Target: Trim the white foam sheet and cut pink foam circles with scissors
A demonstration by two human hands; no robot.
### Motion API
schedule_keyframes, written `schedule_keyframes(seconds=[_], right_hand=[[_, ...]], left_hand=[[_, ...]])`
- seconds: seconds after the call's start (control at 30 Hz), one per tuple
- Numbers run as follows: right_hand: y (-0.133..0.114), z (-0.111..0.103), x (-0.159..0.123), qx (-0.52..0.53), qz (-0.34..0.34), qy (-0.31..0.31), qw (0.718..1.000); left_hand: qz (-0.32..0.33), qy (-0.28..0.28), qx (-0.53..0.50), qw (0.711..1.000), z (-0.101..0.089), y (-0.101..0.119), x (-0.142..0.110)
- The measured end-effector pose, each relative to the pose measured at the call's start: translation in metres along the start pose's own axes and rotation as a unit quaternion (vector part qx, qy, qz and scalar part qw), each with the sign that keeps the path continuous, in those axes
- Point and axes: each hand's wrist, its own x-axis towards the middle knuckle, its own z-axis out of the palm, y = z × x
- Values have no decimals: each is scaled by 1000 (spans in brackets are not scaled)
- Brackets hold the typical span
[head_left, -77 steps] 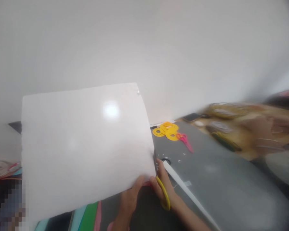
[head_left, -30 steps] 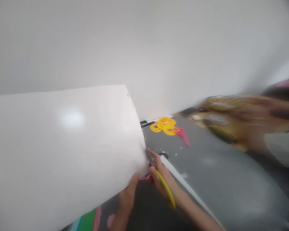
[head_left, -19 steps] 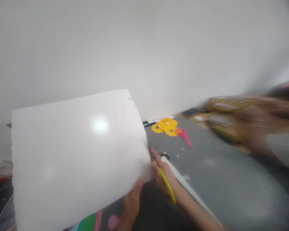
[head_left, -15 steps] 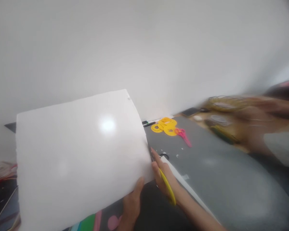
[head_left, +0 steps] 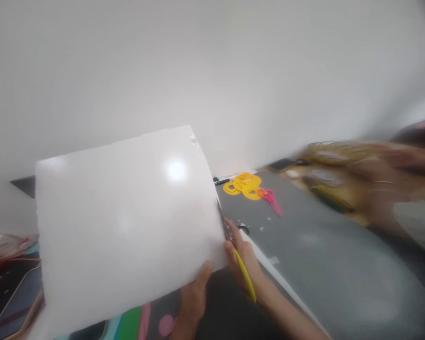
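A large white glossy sheet (head_left: pixel 127 222) is held up in front of me, tilted, with a bright light reflected in it. My left hand (head_left: pixel 195 297) grips its lower edge near the right corner, thumb on the front face and the other fingers hidden behind. In my right hand (head_left: pixel 244 259) is a pair of scissors (head_left: pixel 246 278) with yellow handles. Their dark blades point upward along the sheet's right edge. A narrow white strip (head_left: pixel 286 285) lies on the table beneath my right forearm.
Yellow paper rings (head_left: pixel 246 185) and pink scissors (head_left: pixel 272 202) lie on the grey table (head_left: pixel 311 250), among small white scraps. Another person's arm (head_left: pixel 382 179) reaches in at right, blurred, near a yellow basket (head_left: pixel 335 153). At lower left are a phone (head_left: pixel 16 304) and coloured sheets (head_left: pixel 129 323).
The sheet has shifted to the right and turned slightly, uncovering more of the phone at left. The scissor blades show more clearly at the sheet's right edge. Both hands keep their holds.
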Motion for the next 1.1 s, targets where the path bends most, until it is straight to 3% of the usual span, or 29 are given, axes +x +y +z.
schedule_keyframes(seconds=[0.23, 0.37, 0.57, 0.8, 0.97, 1.1], right_hand=[[-21, -11, 4, 25, 24, -33, 999], [-16, -15, 6, -7, 5, -56, 998], [-14, -17, 6, -43, -5, -39, 998], [-15, -13, 2, -12, 26, -39, 999], [-16, -14, 3, -2, 29, -21, 999], [-23, -21, 6, 6, 29, -54, 998]], left_hand=[[-38, 10, -36, 999, 1, -10, -12], [-56, 0, -51, 997, 3, -9, -18], [-68, -11, -34, 997, 3, -5, -18], [-89, -8, -23, 996, 4, -2, -19], [-70, -20, -35, 997, 2, -5, -19], [-83, -17, 0, 996, -1, -13, -25]])
